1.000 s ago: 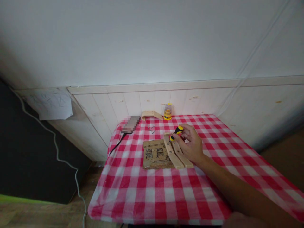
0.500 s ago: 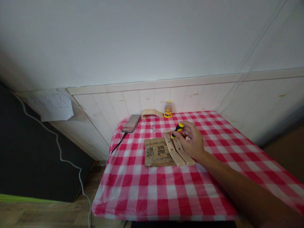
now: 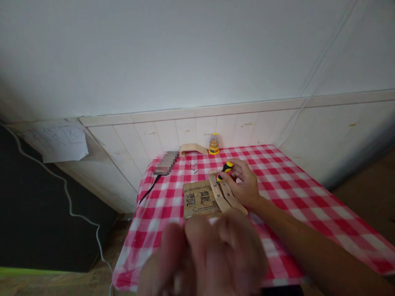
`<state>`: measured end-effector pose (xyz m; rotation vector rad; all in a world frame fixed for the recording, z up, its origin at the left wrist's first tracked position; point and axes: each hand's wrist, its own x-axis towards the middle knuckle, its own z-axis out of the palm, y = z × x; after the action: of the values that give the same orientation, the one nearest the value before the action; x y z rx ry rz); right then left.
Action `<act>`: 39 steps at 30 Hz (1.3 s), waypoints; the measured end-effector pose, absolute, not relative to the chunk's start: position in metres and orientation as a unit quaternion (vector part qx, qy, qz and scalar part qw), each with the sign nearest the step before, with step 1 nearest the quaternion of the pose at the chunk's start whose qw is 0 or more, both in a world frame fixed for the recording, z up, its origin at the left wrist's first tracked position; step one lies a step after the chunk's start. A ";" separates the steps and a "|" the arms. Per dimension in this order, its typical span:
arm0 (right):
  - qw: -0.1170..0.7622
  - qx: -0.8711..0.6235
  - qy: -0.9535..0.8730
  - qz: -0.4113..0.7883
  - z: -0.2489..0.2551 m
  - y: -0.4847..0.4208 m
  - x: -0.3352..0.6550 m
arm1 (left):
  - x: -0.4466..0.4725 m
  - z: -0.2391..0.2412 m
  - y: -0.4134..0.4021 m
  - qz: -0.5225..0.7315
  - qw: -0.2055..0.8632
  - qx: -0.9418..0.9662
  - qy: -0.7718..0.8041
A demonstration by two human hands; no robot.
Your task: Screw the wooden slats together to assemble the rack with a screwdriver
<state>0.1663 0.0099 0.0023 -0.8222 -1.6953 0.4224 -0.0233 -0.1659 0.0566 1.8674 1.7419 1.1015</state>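
My right hand (image 3: 242,185) is closed round a small black and yellow screwdriver (image 3: 225,169), its tip down on two curved wooden slats (image 3: 222,196) lying on the checked tablecloth (image 3: 284,181). A square brown board with printed characters (image 3: 199,199) lies flat just left of the slats. My left hand (image 3: 206,255) is raised close to the camera at the bottom, blurred, fingers curled; whether it holds anything cannot be seen.
At the table's back edge are a curved wooden piece (image 3: 191,149), a small yellow-based container (image 3: 214,144), a blurred-out device (image 3: 166,163) with a black cable, and a few screws (image 3: 193,167). White panelled wall behind; dark cabinet at left.
My left hand has come up into view at the bottom, close to the camera. The right hand stays on the screwdriver over the slats. The view shifted slightly.
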 end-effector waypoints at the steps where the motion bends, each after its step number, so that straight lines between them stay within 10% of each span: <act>1: 0.569 -0.347 -0.724 0.181 0.002 0.010 0.166 | -0.021 0.061 -0.150 0.437 0.221 0.653 0.578; 5: 0.566 -0.343 -0.727 0.180 0.003 0.010 0.166 | -0.021 0.074 -0.071 0.574 0.425 0.542 0.443; 16: 0.562 -0.318 -0.744 0.175 0.005 0.008 0.169 | -0.015 0.029 0.011 0.313 0.359 0.702 0.529; 39: 0.585 -0.302 -0.698 0.282 0.008 0.005 0.164 | -0.015 -0.006 0.016 0.384 0.340 0.671 0.536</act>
<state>0.1636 0.0051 0.0083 -0.7054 -1.6288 0.6580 -0.0154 0.0165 -0.0060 1.7454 1.3957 0.9997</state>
